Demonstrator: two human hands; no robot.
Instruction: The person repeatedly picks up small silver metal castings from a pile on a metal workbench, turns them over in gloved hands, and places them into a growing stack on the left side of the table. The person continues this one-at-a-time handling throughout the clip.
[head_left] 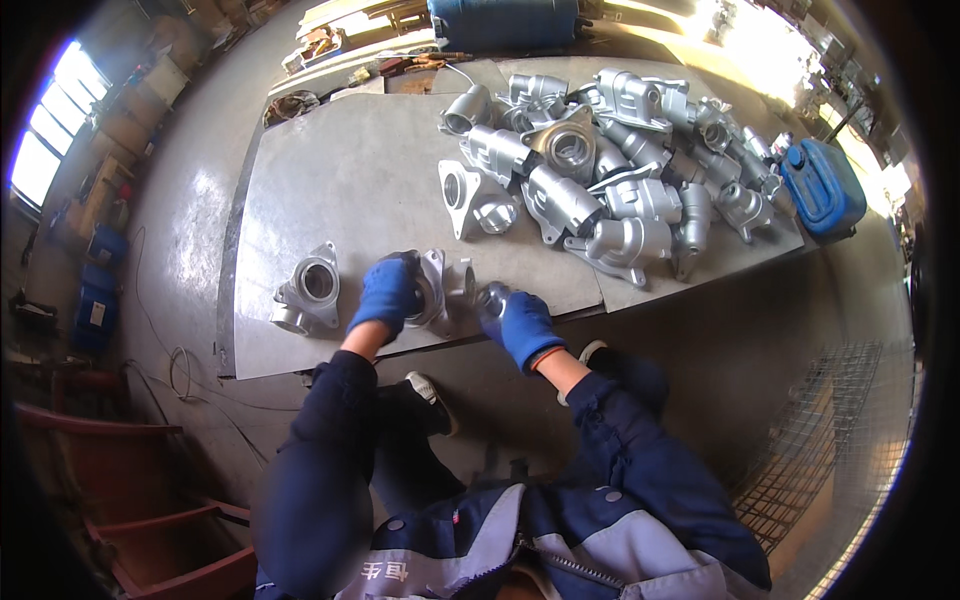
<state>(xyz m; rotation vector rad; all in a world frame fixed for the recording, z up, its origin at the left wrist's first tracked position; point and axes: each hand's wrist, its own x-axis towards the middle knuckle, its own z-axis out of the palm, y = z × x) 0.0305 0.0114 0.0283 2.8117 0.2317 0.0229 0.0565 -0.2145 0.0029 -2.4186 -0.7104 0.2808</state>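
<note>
Both hands wear blue gloves with darker finger parts. My left hand (pixel 388 292) is closed on the left side of a silver metal casting (pixel 434 290) at the table's near edge. This casting has a flange, and a short round pipe end (pixel 460 280) points right. Just right of it, my right hand (pixel 522 325) is closed, with its fingers curled toward the pipe end. Whatever it holds, if anything, is too blurred to name. A similar flanged casting (pixel 317 282) with a round opening rests on the table to the left of my left hand.
Several silver castings (pixel 640 200) are heaped on the right of the grey metal table (pixel 340 170), one with a brassy flange (pixel 568 147). A blue plastic jerrycan (pixel 825 185) stands at the right end, a blue drum (pixel 505 22) beyond the far edge. Lower left is a reddish metal frame (pixel 120 500).
</note>
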